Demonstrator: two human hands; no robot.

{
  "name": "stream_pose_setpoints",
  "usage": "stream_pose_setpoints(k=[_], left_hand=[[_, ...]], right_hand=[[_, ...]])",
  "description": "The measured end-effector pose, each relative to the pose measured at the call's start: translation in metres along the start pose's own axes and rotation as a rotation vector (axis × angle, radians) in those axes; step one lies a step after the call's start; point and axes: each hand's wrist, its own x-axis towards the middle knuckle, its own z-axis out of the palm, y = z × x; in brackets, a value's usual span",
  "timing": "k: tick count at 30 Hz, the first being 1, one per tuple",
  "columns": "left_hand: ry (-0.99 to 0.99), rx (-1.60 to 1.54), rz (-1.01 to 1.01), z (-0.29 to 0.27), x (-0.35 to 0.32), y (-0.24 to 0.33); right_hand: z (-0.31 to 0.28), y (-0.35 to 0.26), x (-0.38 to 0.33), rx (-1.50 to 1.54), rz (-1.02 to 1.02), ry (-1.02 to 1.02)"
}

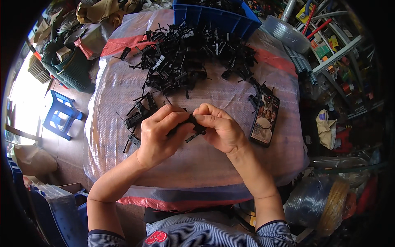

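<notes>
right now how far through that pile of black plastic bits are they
Done: a small cluster of black pieces lies apart by the left hand, though whether they are finished is unclear. In hand: both the left and right hand pinch one black plastic part. Left: the big heap beyond still looks large, with a blue crate behind it.

A small black plastic part, thin prongs jutting out, pinched between the fingertips of both hands, held level.

A cluttered workshop or storeroom: a plastic-wrapped bench heaped with black plastic parts, shelves of goods at upper right.
</notes>
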Motion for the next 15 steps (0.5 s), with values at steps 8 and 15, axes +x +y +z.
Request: stream_pose_setpoints(k=[8,15], left_hand=[[-0.02,-0.066,-0.156,-0.01,0.002,-0.005],[0.018,-0.703,-0.924,-0.012,0.005,-0.011]], right_hand=[[0.001,0.002,-0.001,-0.162,-0.082,-0.026],[0.02,-0.004,-0.002,-1.574,-0.804,0.049]])
